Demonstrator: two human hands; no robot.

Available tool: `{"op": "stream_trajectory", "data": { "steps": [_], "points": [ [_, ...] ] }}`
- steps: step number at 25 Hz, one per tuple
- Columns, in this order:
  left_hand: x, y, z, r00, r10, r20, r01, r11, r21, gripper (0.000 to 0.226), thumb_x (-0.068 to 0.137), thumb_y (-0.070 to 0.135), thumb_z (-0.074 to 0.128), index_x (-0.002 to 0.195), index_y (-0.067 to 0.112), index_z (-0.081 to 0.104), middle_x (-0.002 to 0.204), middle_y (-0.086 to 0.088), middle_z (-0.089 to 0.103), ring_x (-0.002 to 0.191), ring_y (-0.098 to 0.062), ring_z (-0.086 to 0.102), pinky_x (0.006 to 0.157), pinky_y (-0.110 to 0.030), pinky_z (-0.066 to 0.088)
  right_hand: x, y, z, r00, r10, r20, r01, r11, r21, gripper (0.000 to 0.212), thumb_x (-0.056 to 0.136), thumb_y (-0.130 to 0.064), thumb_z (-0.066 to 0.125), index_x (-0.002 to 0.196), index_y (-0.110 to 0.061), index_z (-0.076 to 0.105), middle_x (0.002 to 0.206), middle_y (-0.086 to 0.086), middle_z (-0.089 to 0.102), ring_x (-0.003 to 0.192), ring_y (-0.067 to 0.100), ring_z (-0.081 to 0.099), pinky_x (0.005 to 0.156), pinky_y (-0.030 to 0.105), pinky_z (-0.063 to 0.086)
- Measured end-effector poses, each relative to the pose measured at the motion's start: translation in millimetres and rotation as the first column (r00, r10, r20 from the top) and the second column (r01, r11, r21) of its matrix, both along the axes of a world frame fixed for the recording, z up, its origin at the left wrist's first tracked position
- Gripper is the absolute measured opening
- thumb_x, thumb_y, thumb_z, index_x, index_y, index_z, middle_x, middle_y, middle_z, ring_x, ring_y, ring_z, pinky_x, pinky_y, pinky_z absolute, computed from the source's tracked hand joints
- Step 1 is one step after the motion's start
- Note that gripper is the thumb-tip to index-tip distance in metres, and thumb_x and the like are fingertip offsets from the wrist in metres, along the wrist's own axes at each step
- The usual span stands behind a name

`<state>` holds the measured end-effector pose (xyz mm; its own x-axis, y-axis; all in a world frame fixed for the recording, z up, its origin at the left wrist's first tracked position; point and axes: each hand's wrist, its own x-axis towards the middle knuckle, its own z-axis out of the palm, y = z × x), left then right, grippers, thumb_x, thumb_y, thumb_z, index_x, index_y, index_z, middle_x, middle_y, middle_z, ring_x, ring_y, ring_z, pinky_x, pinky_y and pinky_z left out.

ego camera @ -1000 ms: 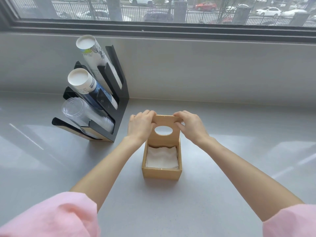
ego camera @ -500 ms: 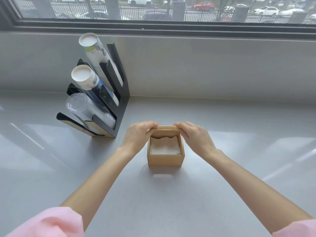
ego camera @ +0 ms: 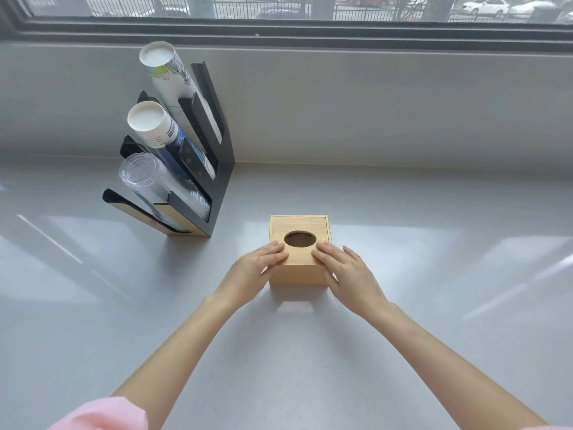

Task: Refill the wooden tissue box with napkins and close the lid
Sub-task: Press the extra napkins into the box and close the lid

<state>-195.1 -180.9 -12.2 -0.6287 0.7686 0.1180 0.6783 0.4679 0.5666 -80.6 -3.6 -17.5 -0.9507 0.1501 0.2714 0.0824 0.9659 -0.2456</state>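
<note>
Nearest the viewer, two pink sleeves (ego camera: 102,414) frame the bottom edge, and two bare forearms reach forward over a smooth pale grey tabletop (ego camera: 93,305). The left hand (ego camera: 251,271) and the right hand (ego camera: 347,271) rest with flat, spread fingers on the near corners of a small square light-wood tissue box (ego camera: 298,274); neither grips anything. They press on the wooden sliding lid with an oval opening (ego camera: 299,234).

A moment ago the box stood open, white napkins showing inside, with both hands at its far edge. Now the lid lies flat across the top and looks flush with the rim. Through the oval only a dark interior shows; no napkin can be made out. The task appears nearly or fully done, with perhaps a last press to seat the lid.

Further back and to the left, well apart from the box, stands a black tiered cup rack (ego camera: 217,181) holding slanted stacks of white paper cups (ego camera: 148,122) and clear plastic cups (ego camera: 145,178). Nothing stands in the way. Beyond, a grey wall rises to a dark-framed window (ego camera: 279,26).
</note>
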Motion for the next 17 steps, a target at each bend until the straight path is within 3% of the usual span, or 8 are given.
{"op": "stream_trajectory", "data": {
  "steps": [3,4,8,12,15,17],
  "points": [
    [-2.9,1.0,-7.7,0.999,-0.005,-0.050,0.005,1.000,-0.001,0.029,0.089,0.007,0.056,0.116,0.011,0.064,0.133,-0.005,0.057,0.128,-0.019,0.048,0.106,-0.040,0.039,-0.6,-0.2,-0.4,1.000,-0.009,-0.013,0.008,1.000,-0.020,0.042,0.084,-0.022,0.037,0.108,-0.010,0.069,0.117,0.006,0.070,0.107,0.022,0.067,0.091,0.048,0.049],
    [-2.8,1.5,-9.6,0.998,0.006,-0.064,-0.007,1.000,-0.003,0.028,0.089,0.009,0.055,0.115,0.013,0.065,0.132,-0.004,0.057,0.127,-0.019,0.049,0.104,-0.043,0.041,-1.0,0.7,-0.9,1.000,-0.009,-0.027,0.008,1.000,-0.016,0.042,0.084,-0.023,0.036,0.107,-0.011,0.069,0.116,0.006,0.070,0.106,0.022,0.067,0.090,0.048,0.050],
    [4.0,1.9,-10.3,0.982,0.073,-0.177,-0.078,0.997,-0.018,0.033,0.089,0.029,0.045,0.111,0.019,0.068,0.125,0.001,0.063,0.121,-0.016,0.055,0.088,-0.025,0.037,-0.6,-1.6,-5.6,0.999,-0.018,-0.043,0.017,1.000,-0.023,0.041,0.085,-0.022,0.037,0.107,-0.012,0.070,0.115,0.005,0.071,0.105,0.021,0.068,0.086,0.043,0.054],
    [4.1,1.1,-9.5,0.972,0.088,-0.219,-0.091,0.996,-0.007,0.038,0.086,0.035,0.040,0.105,0.021,0.070,0.117,0.002,0.068,0.113,-0.015,0.061,0.083,-0.024,0.036,-0.5,-4.0,-9.8,0.997,-0.041,-0.072,0.038,0.998,-0.047,0.041,0.086,-0.023,0.037,0.108,-0.013,0.070,0.116,0.004,0.071,0.107,0.019,0.067,0.091,0.032,0.050],
    [3.9,2.3,-7.1,0.965,0.078,-0.251,-0.087,0.996,-0.025,0.032,0.084,0.033,0.048,0.102,0.022,0.071,0.115,0.003,0.069,0.111,-0.015,0.062,0.081,-0.024,0.036,-2.3,-2.5,-5.5,0.996,-0.033,-0.084,0.031,0.999,-0.023,0.037,0.084,-0.022,0.043,0.103,-0.011,0.071,0.110,0.006,0.073,0.101,0.023,0.069,0.084,0.043,0.055],
    [2.8,3.2,-3.1,0.956,0.061,-0.288,-0.076,0.996,-0.039,0.036,0.083,0.038,0.044,0.101,0.021,0.070,0.113,0.003,0.071,0.107,-0.015,0.065,0.079,-0.026,0.041,-1.9,-3.5,-2.5,0.997,-0.016,-0.073,0.017,1.000,0.017,0.029,0.077,-0.019,0.057,0.099,-0.010,0.073,0.106,0.006,0.074,0.099,0.025,0.070,0.081,0.048,0.055]
  ]
}}
